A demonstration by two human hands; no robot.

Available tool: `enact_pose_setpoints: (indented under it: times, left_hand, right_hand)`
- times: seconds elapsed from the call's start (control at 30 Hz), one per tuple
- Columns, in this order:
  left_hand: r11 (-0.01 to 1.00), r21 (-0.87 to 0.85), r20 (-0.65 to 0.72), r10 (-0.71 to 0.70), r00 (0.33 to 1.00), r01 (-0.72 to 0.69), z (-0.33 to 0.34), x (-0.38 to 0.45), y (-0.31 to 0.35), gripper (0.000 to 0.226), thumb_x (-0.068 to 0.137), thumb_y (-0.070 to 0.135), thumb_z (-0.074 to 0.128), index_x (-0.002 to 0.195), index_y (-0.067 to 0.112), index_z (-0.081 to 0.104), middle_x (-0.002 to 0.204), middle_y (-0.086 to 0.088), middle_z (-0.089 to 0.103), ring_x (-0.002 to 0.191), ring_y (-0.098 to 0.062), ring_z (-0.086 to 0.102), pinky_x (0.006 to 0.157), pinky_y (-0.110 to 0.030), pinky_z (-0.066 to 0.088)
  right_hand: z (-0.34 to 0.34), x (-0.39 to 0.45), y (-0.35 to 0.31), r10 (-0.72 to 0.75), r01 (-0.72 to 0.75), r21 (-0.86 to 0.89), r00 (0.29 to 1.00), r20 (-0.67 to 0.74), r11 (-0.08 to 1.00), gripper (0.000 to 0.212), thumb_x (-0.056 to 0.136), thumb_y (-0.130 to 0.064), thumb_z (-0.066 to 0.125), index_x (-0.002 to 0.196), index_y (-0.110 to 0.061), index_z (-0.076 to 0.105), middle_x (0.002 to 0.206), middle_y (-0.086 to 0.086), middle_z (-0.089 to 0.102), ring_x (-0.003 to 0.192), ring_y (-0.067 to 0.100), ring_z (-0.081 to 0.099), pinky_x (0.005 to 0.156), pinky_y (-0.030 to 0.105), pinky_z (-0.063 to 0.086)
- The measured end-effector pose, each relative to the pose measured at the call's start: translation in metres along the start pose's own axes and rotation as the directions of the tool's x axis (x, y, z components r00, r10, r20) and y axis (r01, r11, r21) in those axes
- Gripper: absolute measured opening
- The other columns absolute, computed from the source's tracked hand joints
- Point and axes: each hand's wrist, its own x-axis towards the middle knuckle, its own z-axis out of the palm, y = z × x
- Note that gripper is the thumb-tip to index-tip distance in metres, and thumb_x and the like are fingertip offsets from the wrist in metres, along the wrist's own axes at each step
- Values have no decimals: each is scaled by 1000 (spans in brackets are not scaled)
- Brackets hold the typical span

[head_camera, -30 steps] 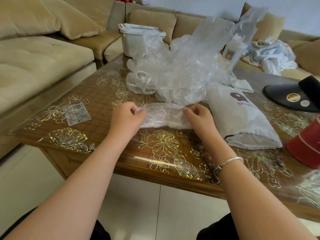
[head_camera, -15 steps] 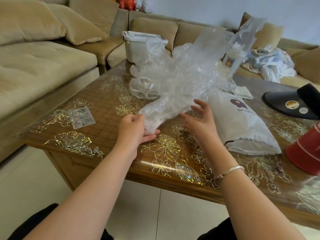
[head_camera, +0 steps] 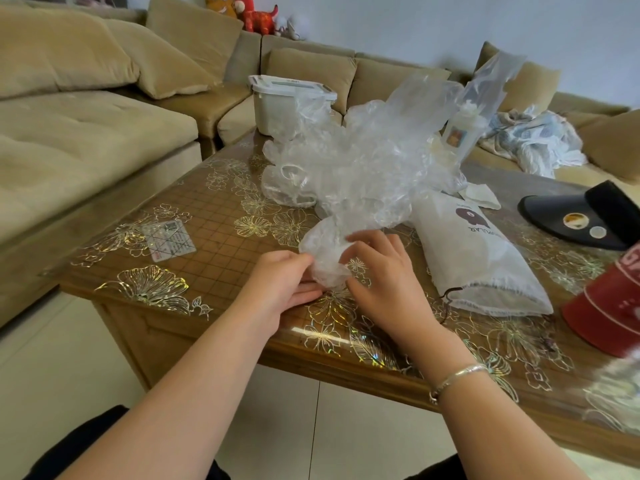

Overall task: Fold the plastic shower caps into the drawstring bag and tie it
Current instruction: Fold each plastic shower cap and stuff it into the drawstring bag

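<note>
A clear plastic shower cap (head_camera: 325, 252) is bunched on the table (head_camera: 214, 233) between my hands. My left hand (head_camera: 282, 287) pinches its lower left edge. My right hand (head_camera: 384, 271) curls round its right side. Behind them rises a loose pile of clear shower caps (head_camera: 363, 157). The white drawstring bag (head_camera: 474, 258) lies to the right of my right hand, its mouth and dark cord toward the near table edge.
A white lidded box (head_camera: 280, 102) stands at the far table edge. A black visor (head_camera: 581, 216) and a red cap (head_camera: 613, 306) lie at the right. A small card (head_camera: 169, 237) lies at the left. Beige sofas surround the table.
The cap was stretched flat between both hands, then my right hand let go. Now both hands have drawn together and bunched the cap into a smaller wad.
</note>
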Motion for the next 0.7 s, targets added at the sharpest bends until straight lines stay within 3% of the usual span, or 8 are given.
enact_pose_setpoints:
  times: [0.13, 0.23, 0.33, 0.4, 0.5, 0.57, 0.63, 0.7]
  left_hand:
    - [1000, 13, 23, 2, 1000, -3, 3, -2, -2, 25, 98, 11, 57, 116, -6, 60, 98, -14, 74, 83, -21, 74, 76, -29, 60]
    - [1000, -16, 34, -4, 999, 5, 3, -3, -1, 22, 97, 9, 57, 113, -5, 62, 95, -13, 74, 78, -17, 74, 75, -28, 60]
    - [1000, 5, 19, -2, 1000, 2, 3, -3, -1, 17, 97, 10, 57, 107, -1, 63, 94, -13, 73, 78, -18, 73, 75, -28, 60]
    - [986, 153, -68, 76, 995, -65, 4, -3, -1, 9, 96, 14, 58, 99, 6, 61, 97, -10, 71, 80, -17, 72, 77, -31, 60]
    - [824, 500, -149, 387, 910, -268, 2, -3, 1, 16, 90, 16, 64, 102, 18, 54, 107, 3, 57, 86, -7, 58, 69, -22, 49]
    - [816, 467, -61, 415, 908, -342, 1, -4, 7, 31, 87, 2, 62, 109, 24, 56, 113, 11, 56, 85, -5, 51, 67, -18, 41]
    - [835, 432, 70, 344, 936, -340, -2, -7, 14, 46, 83, -13, 53, 107, 25, 62, 111, 15, 63, 77, 1, 50, 72, -20, 43]
    - [823, 485, 178, 237, 955, -295, -4, -10, 18, 49, 80, -19, 47, 104, 20, 64, 108, 11, 68, 75, 8, 52, 73, -21, 43]
  right_hand:
    - [-3, -2, -1, -9, 5, 123, 1000, 28, 992, 17, 80, -14, 57, 96, -16, 61, 97, -8, 58, 84, 11, 52, 74, 33, 47]
    - [-5, -5, -3, -5, -13, 180, 995, 97, 984, 29, 80, -7, 66, 107, -16, 58, 98, -19, 49, 85, 5, 51, 69, 18, 44]
    - [-5, -7, -3, -1, -32, 220, 989, 147, 975, 26, 82, -7, 66, 104, -17, 59, 99, -18, 50, 88, 5, 54, 65, 20, 47]
    - [-6, -7, -1, 17, -60, 250, 985, 169, 966, 16, 82, -11, 63, 97, -17, 62, 96, -11, 57, 88, 8, 56, 71, 29, 51]
    - [-9, -8, 2, 52, -104, 260, 979, 199, 960, 9, 84, -20, 61, 92, -16, 64, 92, -9, 63, 92, 9, 57, 82, 29, 48]
    - [-11, -9, 3, 84, -139, 257, 973, 216, 956, 5, 85, -18, 64, 90, -17, 64, 90, -11, 63, 94, 7, 55, 83, 22, 44]
    - [-12, -9, 5, 113, -173, 260, 967, 228, 950, 2, 86, -18, 66, 88, -18, 65, 88, -16, 62, 94, 2, 52, 80, 14, 38]
    - [-14, -9, 6, 146, -214, 283, 959, 241, 935, 3, 88, -22, 66, 88, -19, 67, 85, -17, 62, 93, 1, 51, 77, 13, 37]
